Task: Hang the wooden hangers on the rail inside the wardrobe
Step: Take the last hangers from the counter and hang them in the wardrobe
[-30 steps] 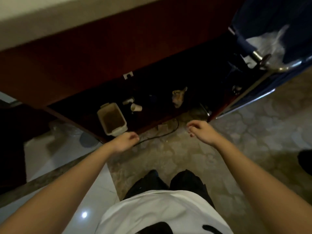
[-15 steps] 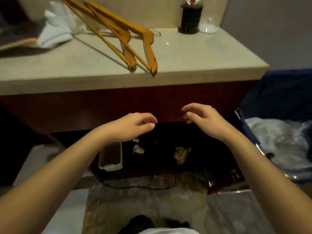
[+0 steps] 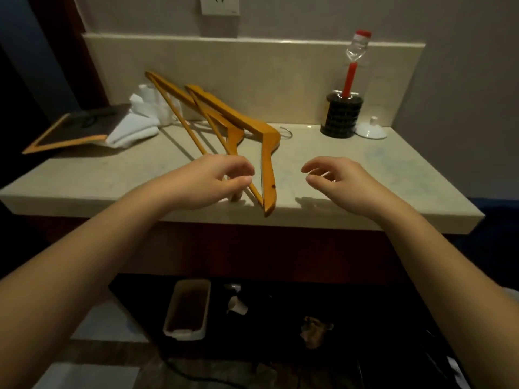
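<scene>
Wooden hangers (image 3: 266, 153) lie stacked on the pale stone countertop (image 3: 379, 169), their arms running from the back wall to the front edge, one tip jutting past it. A metal hook (image 3: 286, 133) shows behind them. My left hand (image 3: 210, 181) hovers over the near ends of the left hangers with loosely curled fingers, and I see no grip on the wood. My right hand (image 3: 345, 181) hangs above the counter just right of the hangers, fingers relaxed and holding nothing. No wardrobe or rail is in view.
A folded white towel (image 3: 137, 127) and a wood-framed dark board (image 3: 73, 130) lie at the counter's left. A bottle with a red cap in a black holder (image 3: 344, 113) and a white lid (image 3: 370, 131) stand at the back right. Below, a white tub (image 3: 186, 308) and a paper cup (image 3: 237, 306) sit on the floor shelf.
My view has swung up from the floor to the countertop. Both hands have risen and reached forward, the left arriving over the hangers' near ends.
</scene>
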The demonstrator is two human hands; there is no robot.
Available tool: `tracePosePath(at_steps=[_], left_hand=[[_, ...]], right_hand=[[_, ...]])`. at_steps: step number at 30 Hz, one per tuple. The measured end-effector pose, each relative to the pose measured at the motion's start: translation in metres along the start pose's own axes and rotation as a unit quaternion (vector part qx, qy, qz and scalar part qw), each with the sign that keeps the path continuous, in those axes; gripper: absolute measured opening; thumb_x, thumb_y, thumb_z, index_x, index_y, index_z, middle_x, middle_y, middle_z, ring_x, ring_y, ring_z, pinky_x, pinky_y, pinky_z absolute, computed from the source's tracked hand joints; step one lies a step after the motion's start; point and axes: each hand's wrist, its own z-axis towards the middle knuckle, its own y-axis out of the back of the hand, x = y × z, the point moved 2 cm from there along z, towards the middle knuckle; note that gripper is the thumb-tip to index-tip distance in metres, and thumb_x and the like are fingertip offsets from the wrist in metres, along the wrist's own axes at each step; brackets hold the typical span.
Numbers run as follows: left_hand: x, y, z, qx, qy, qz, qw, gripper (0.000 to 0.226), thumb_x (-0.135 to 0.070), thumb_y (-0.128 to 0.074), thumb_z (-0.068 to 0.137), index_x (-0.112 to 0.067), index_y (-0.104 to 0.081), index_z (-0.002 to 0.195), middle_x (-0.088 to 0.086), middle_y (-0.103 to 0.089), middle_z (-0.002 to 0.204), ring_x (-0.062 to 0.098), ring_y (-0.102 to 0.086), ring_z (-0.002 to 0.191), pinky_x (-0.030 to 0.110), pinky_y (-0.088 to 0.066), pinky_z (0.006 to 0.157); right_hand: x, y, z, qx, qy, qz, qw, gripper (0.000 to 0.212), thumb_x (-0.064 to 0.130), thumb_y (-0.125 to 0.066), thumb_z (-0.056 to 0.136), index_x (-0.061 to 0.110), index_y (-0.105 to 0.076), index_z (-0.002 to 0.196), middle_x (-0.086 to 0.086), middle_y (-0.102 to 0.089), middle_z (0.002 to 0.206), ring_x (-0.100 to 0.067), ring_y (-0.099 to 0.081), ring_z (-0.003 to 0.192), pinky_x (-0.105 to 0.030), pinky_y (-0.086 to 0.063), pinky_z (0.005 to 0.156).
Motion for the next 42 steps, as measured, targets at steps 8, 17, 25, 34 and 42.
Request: tracePosePath(at_steps=[8, 17, 25, 34, 42], left_hand=[[0.081, 0.024, 0.079, -0.042, 0.065, 0.208, 0.975, 0.054, -0.048, -0.034, 0.095, -0.029, -0.027, 0.144, 0.000, -0.023, 0.155, 0.021, -0.018, 0.144, 0.044, -0.013, 0.116], [0.117, 0.009, 0.105, -0.046, 0.055, 0.207, 0.976, 0.062, -0.058, -0.021, 0.093, -0.031, -0.015, 0.148, -0.001, -0.003, 0.160, 0.020, 0.000, 0.147, 0.049, 0.002, 0.118], [0.114, 0.008, 0.105, -0.036, 0.030, 0.204, 0.978, 0.059, -0.057, -0.020, 0.094, -0.033, -0.012, 0.148, -0.003, -0.001, 0.160, 0.019, 0.003, 0.148, 0.051, 0.002, 0.118], [0.093, 0.031, 0.110, -0.101, -0.043, 0.167, 0.980, 0.064, -0.053, -0.032, 0.093, -0.031, -0.008, 0.148, -0.005, 0.002, 0.160, 0.014, 0.008, 0.147, 0.047, 0.005, 0.119], [0.054, 0.099, 0.126, -0.179, -0.072, 0.212, 0.958, 0.079, -0.062, -0.031, 0.089, -0.026, 0.006, 0.149, -0.003, 0.011, 0.159, 0.014, 0.012, 0.146, 0.040, 0.014, 0.114]], right_hand=[[0.022, -0.040, 0.107, -0.044, -0.088, -0.082, 0.992, 0.035, 0.039, -0.054, 0.090, 0.014, -0.056, 0.114, -0.004, -0.062, 0.099, -0.018, -0.058, 0.086, -0.033, -0.052, 0.077], [0.022, -0.069, 0.170, -0.094, -0.198, -0.190, 0.957, 0.051, 0.050, -0.061, 0.082, 0.012, -0.051, 0.115, -0.005, -0.053, 0.091, -0.022, -0.056, 0.081, -0.031, -0.047, 0.073], [0.007, -0.073, 0.181, -0.141, -0.239, -0.100, 0.956, 0.049, 0.025, -0.066, 0.085, 0.008, -0.043, 0.125, -0.008, -0.052, 0.097, -0.027, -0.060, 0.092, -0.033, -0.047, 0.073], [-0.002, -0.023, 0.155, -0.254, -0.131, 0.017, 0.958, 0.040, 0.024, -0.062, 0.087, 0.009, -0.048, 0.121, -0.008, -0.059, 0.103, -0.024, -0.063, 0.083, -0.038, -0.055, 0.075], [0.019, 0.027, 0.137, -0.295, -0.004, 0.025, 0.955, 0.049, 0.025, -0.061, 0.087, 0.015, -0.043, 0.132, -0.007, -0.058, 0.108, -0.014, -0.063, 0.075, -0.030, -0.058, 0.069]])
